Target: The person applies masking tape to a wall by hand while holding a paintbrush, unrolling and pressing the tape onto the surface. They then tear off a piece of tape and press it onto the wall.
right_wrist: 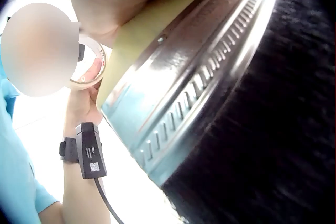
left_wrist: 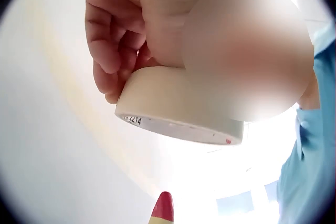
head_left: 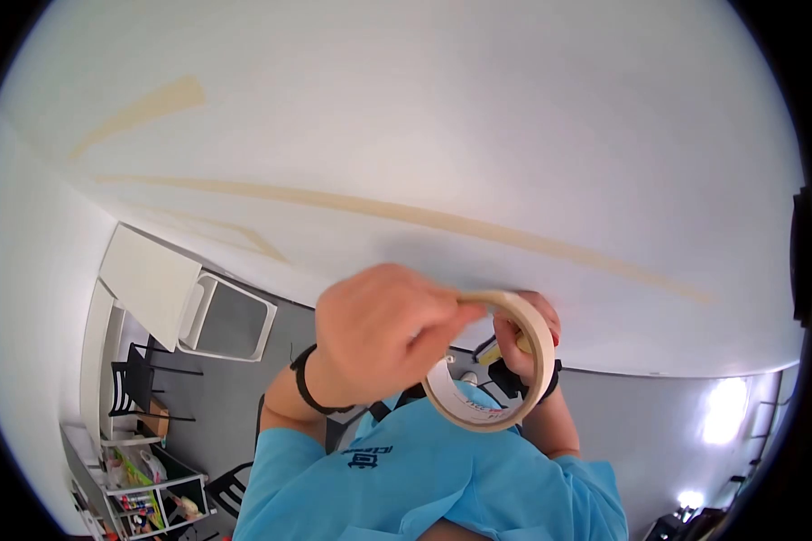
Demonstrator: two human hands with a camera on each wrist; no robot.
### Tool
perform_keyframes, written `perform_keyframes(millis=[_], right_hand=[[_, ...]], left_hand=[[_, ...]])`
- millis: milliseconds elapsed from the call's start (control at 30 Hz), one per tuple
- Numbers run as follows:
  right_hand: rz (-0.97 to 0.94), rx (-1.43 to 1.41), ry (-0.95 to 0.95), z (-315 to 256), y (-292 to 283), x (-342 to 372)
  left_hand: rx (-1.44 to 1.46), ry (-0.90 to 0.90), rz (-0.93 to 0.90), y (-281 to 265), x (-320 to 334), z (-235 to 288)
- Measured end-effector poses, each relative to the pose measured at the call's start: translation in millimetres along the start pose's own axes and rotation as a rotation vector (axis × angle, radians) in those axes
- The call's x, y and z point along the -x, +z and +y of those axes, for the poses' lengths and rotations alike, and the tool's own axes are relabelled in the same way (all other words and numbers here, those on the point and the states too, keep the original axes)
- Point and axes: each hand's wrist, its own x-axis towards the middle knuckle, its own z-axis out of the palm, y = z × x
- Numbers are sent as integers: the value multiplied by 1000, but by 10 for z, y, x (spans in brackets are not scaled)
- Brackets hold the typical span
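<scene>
Tape roll part-blurry, left wrist view

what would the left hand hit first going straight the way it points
In the head view, likely the right hand, seen past the round cream tape roll the left hand pinches; depth is unclear.

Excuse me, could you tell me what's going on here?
A person in a light blue shirt stands facing a white wall. Their left hand holds a roll of tape by its edge, and their right hand grips a dark-bristled brush with a metal band. A long tan strip, apparently tape, runs across the wall, with a shorter one above its left part.
</scene>
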Motion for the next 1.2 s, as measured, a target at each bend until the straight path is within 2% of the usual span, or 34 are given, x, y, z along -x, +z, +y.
perform_keyframes(millis=[67,100,133,200,267,367,433,467,533,567,633,700,867,900,933,1000,1100,1167,1200], right_hand=[[-8,6,-39,56,3,22],[-4,-56,-22,66,16,25],[-1,-117,-3,63,20,31],[29,-77,-1,4,31,-6],[29,-83,-12,-3,20,-20],[8,-73,20,-38,-10,-14],[-10,-89,29,-20,-26,13],[-23,-103,45,-22,-45,40],[-12,-168,108,-88,-101,71],[-17,-270,161,-154,-145,55],[-18,-504,260,-197,-182,97],[-52,-536,296,-276,-220,56],[-114,-741,403,-492,-161,9],[-221,-753,459,-500,-191,-32],[-216,-748,460,-496,-200,-49],[-320,-572,468,-494,-231,-75],[-279,-596,445,-489,-236,-46],[-260,-611,434,-475,-231,-19],[-239,-577,369,-450,-232,10]], left_hand=[[80,-272,5,-27,-47,-38],[96,-361,-11,-51,-95,-49],[98,-358,-14,-14,-120,-111],[442,-696,141,84,-135,-244],[365,-675,75,68,-150,-221],[394,-619,139,145,-71,-250],[31,-212,164,164,16,-268],[32,-210,166,159,43,-265],[-142,126,154,146,104,-241],[-182,202,124,138,143,-233],[-165,234,161,151,223,-241],[-153,272,204,146,287,-258],[-230,299,134,191,380,-297],[-226,301,133,205,396,-307],[-238,321,139,221,410,-311],[-242,342,148,242,400,-304],[-260,299,113,238,417,-307],[-160,222,98,256,448,-301],[-159,222,98,266,459,-283]])
